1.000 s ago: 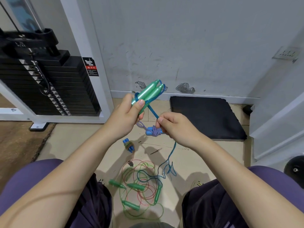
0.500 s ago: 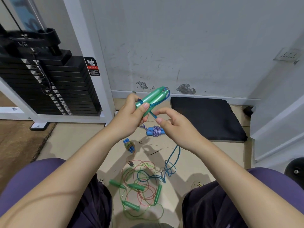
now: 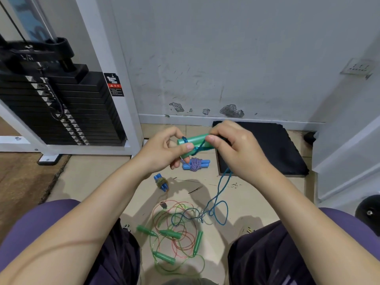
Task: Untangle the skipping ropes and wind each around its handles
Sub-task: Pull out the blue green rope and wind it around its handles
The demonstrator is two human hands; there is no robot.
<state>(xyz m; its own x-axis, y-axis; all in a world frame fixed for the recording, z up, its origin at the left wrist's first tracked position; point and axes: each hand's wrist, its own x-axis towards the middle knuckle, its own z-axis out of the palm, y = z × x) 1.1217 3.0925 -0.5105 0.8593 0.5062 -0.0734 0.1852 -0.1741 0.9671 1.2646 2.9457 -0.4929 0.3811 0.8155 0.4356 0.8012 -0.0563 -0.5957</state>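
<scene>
Beige floor tiles run up to a scuffed grey wall, with a black weight stack in a white frame on the left and a black mat against the wall on the right. We sit with our knees apart and hold our work above the floor between them.

Our left hand grips two green handles held side by side, thumb pressed on their near side and fingers curled behind. Our right hand pinches the blue rope between thumb and fingers just at the handles' right end, where a few turns of it already cross them. From that grip the rope hangs down to the floor and ends in loose loops.

Those loops lie against a tangle of thin green and red ropes with four dark green handles, between our knees. Farther off, below our hands, a blue-handled rope lies wound in a bundle with purple-and-white cord. Just left of it sits a smaller blue bundle, wrapped around its middle. A thin dark stick lies on the tiles near both.
</scene>
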